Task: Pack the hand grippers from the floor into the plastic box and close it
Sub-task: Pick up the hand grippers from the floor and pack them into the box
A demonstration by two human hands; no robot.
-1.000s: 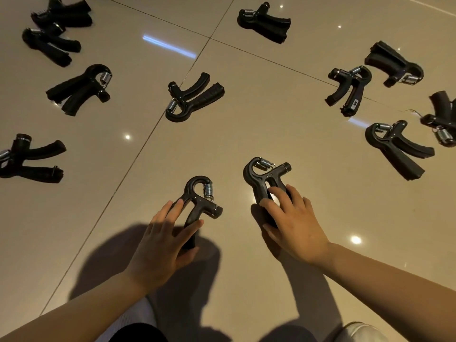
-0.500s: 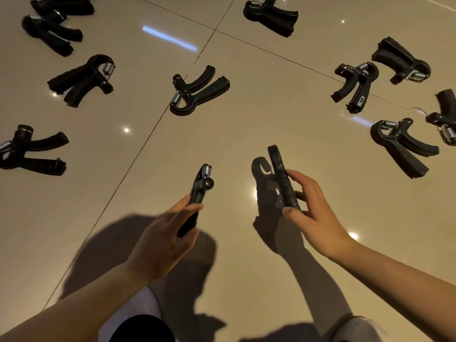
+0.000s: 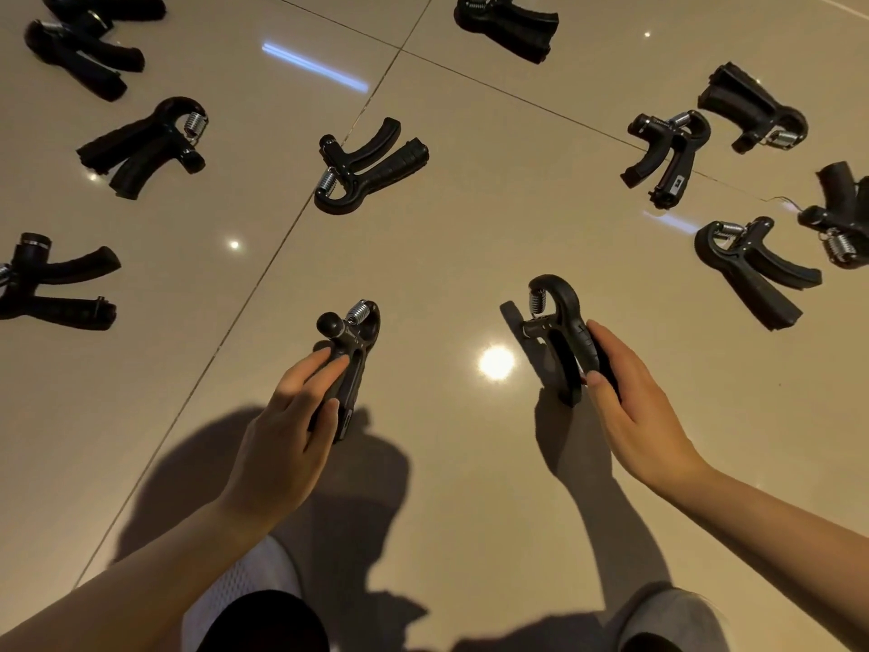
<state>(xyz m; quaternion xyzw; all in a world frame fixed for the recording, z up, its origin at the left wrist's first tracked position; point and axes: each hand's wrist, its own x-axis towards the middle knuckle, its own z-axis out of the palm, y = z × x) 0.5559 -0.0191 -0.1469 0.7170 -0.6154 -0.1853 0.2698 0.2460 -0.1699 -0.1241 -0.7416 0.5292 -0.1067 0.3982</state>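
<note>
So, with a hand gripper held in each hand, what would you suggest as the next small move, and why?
Probably carry both toward the plastic box, which is not in view, so look for it first. The left hand grips one hand gripper and the right hand another, both clear of the floor.

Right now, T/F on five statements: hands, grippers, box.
1. The left hand grips a hand gripper. True.
2. The right hand is empty. False: its fingers curl round a second hand gripper.
3. The plastic box stands open between the two arms. False: no box is in view.
4. Several more grippers lie on the tiled floor, such as the one across the tile seam. True.
5. Both held grippers lie flat on the floor. False: both are lifted, each with its spring end pointing away from the person.
</note>
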